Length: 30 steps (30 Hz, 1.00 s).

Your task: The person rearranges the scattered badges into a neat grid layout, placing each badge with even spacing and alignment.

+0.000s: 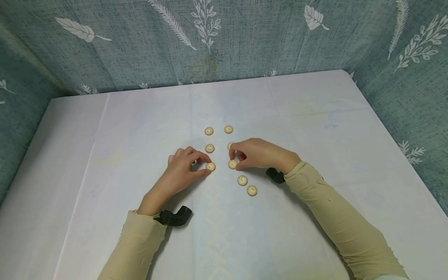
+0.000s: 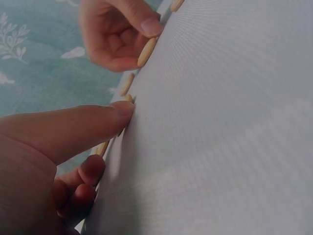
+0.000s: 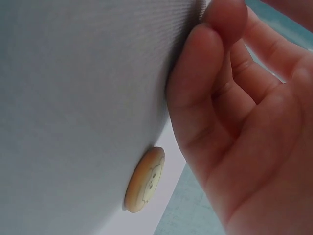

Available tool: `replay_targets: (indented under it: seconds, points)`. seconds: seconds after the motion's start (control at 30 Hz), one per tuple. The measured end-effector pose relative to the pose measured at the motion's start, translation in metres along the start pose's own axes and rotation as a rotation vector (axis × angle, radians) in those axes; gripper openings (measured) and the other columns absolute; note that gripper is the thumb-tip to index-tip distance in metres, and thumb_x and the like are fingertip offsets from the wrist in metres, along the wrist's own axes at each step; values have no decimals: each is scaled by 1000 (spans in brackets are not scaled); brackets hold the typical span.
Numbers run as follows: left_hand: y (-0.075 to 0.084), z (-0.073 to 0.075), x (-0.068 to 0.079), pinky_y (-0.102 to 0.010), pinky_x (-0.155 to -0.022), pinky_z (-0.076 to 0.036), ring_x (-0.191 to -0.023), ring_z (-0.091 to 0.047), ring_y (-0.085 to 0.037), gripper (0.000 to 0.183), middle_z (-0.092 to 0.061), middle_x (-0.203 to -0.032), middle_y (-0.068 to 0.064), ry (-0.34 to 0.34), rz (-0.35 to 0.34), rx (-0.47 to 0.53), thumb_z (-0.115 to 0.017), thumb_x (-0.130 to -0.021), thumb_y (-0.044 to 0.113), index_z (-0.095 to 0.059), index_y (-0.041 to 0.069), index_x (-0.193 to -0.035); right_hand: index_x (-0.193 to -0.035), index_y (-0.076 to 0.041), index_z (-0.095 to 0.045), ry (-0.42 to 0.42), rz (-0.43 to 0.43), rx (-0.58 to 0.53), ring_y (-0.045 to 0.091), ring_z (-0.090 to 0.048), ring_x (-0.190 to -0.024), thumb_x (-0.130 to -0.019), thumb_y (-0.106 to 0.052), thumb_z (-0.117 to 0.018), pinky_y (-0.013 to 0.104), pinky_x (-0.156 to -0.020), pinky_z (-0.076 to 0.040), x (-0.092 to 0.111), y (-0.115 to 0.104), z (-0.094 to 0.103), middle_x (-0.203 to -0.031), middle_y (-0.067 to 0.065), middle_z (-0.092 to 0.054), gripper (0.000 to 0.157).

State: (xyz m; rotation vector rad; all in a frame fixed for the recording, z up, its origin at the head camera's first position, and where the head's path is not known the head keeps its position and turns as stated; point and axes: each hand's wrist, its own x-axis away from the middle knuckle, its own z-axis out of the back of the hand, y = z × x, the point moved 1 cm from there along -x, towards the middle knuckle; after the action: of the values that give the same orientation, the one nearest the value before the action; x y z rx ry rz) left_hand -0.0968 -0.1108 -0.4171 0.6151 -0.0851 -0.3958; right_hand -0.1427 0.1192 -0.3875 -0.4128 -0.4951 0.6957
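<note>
Round cream buttons with brown rims lie on the white table in two lines. My left hand (image 1: 183, 169) pinches the nearest button (image 1: 210, 166) of the left line between thumb and forefinger, at table level. Across from it, my right hand (image 1: 260, 154) grips another button (image 1: 232, 164) by its edges; the left wrist view shows this button (image 2: 147, 51) between thumb and finger. Just beyond the right fingers, one button (image 1: 230, 146) is partly covered. In the right wrist view, the fingers hide the held button, and a loose button (image 3: 145, 180) lies beside the hand.
Two buttons of the left line, a far one (image 1: 209, 131) and a middle one (image 1: 209, 148), lie beyond my left hand. A button (image 1: 228, 129) tops the right line. Two more (image 1: 242, 180) lie nearer me, slanting right. A leaf-patterned green curtain (image 1: 245, 42) borders the table (image 1: 122, 128).
</note>
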Motion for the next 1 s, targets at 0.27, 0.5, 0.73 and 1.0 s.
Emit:
replay_targets:
  seconds: [0.27,0.5,0.73,1.0]
  points:
    - [-1,-1,0,-39,-71,-21,-85,-39,-17,20,-47,-85,6,8,-6,-4,-70,-76,32,-62,27,-94,-92,-23,-56,1,14,-4,10,-47,-63,-77,-26,-70,26,-61,-37,1,1,1,-68,-5,-50,21]
    - [-2,-1,0,-39,-72,-21,-85,-39,-17,20,-47,-85,6,10,-6,6,-70,-76,31,-63,27,-94,-93,-22,-56,-8,29,-16,9,-47,-63,-77,-25,-70,26,-61,-37,2,2,2,-68,-5,-50,21]
    - [-2,-1,0,-39,-72,-21,-85,-39,-17,20,-47,-85,6,9,-5,4,-70,-76,31,-63,27,-94,-94,-22,-57,-21,28,-21,8,-47,-63,-78,-26,-69,26,-62,-37,3,4,4,-69,-6,-51,21]
    - [0,0,0,-39,-72,-20,-84,-38,-17,20,-47,-85,5,0,4,7,-70,-76,30,-62,27,-94,-104,-21,-58,14,-53,-69,12,-50,-69,-84,-31,-61,29,-65,-40,11,11,22,-78,-4,-55,23]
